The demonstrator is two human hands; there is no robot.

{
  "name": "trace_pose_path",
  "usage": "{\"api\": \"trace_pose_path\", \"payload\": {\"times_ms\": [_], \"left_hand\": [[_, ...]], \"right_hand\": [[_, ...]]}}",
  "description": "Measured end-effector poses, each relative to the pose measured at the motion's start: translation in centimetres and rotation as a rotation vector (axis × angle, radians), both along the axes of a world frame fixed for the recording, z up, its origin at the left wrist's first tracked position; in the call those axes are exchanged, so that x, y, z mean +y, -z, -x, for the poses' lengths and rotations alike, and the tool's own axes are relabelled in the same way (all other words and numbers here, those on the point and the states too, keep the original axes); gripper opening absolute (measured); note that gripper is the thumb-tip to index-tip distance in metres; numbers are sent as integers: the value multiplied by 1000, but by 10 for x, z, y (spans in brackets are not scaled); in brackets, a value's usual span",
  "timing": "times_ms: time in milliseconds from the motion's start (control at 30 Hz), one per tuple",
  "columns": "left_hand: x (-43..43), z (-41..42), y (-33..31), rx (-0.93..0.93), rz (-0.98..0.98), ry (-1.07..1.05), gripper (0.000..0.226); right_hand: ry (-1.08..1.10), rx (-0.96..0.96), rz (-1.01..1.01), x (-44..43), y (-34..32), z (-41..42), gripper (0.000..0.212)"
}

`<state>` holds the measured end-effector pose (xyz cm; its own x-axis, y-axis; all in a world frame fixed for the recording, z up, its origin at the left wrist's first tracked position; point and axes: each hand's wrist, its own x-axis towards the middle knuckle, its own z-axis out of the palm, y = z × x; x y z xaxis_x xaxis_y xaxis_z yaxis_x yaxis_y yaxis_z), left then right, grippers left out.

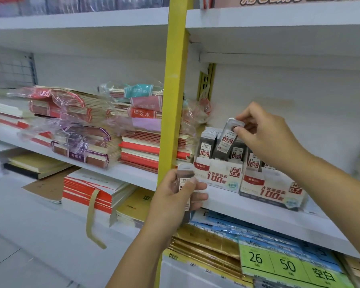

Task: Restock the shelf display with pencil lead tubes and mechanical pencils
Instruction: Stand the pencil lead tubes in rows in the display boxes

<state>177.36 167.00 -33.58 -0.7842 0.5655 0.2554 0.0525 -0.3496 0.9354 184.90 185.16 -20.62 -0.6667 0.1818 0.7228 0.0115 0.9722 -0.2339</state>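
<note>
Head view: right hand point(266, 138) pinches a lead tube point(227, 140) by its top, tilted over the HB 0.5 box point(218, 173) near the shelf point(258, 208) front edge. Left hand point(175, 196) grips spare tubes point(184, 183). Restock partway; no mechanical pencils seen.

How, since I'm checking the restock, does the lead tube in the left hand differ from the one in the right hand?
The right hand pinches the right tube by its top tab; the left hand grips the left tube round its body. The right tube tilts over the HB 0.5 box; the left tube stands upright before the shelf edge. Both are grey with white tabs.
</note>
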Motion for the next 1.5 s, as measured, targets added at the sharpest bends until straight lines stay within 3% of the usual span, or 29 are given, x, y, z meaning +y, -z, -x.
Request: {"api": "trace_pose_path", "payload": {"times_ms": [300, 533, 667, 767, 867, 1067, 1200, 1500], "left_hand": [[0, 2, 2, 7, 22, -14, 11], [0, -3, 1, 19, 29, -5, 13], [0, -7, -3, 90, 88, 50, 16], [2, -16, -4, 156, 146, 138, 19], [5, -27, -2, 197, 212, 216, 22], [6, -35, 7, 104, 267, 319, 21], [4, -32, 8, 72, 244, 284, 20], [12, -33, 7, 139, 226, 218, 16]], "right_hand": [[82, -149, -94, 10, -3, 24, 10], [268, -178, -301, 10, 14, 17, 36], [-32, -106, 100, -19, 38, -19, 23], [-202, -156, 380, -35, 64, -40, 21], [-250, -211, 508, -38, 83, -48, 24], [-307, -32, 781, -26, 81, -60, 13], [-275, 67, 845, -16, 73, -65, 16], [-313, 32, 841, -15, 75, -67, 17]]}}
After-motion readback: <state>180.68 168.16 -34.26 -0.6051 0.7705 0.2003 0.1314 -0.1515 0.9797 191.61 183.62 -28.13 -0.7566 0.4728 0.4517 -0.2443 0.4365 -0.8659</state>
